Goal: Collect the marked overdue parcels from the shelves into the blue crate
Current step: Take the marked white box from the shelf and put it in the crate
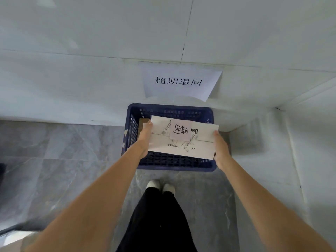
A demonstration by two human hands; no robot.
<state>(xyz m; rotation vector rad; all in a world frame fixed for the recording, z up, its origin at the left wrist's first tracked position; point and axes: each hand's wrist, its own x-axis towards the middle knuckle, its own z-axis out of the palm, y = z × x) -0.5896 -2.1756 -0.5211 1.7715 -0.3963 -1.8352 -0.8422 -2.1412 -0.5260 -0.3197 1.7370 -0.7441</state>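
Here, white parcel (181, 140) with pink note (180, 131), gripped at either end by left hand (145, 140) and right hand (221, 150), above blue crate (174, 165) on floor (54, 151).

The white parcel (181, 137) hides most of the blue crate's (174, 165) interior.

I take this for a parcel pickup or storage room. On the far white wall (91, 79) hangs a printed paper sign (179, 82) reading 超期退回, and right below it a blue crate (131, 131) sits on the grey stone-look floor tiles (54, 151). A white parcel (181, 140) with barcode labels and a handwritten note is over the crate.
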